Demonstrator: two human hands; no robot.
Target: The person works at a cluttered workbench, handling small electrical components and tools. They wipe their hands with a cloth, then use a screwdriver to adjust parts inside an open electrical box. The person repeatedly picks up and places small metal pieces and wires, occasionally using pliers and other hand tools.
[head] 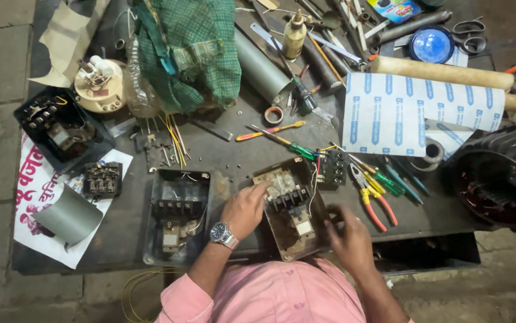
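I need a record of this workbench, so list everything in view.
open switch box: one, brown, front centre, under both hands
second switch box: one, dark, left of it
black box: one, far left
pliers: one, red and yellow handles, right of the brown box
screwdrivers: several, yellow and green, mid-table
paper roll: one, white with blue print, right
cloth: one, green, back
scissors: one pair, back right
motor casing: one, dark, right edge
left hand: wears a watch, fingers on the brown box
right hand: at the box's right edge
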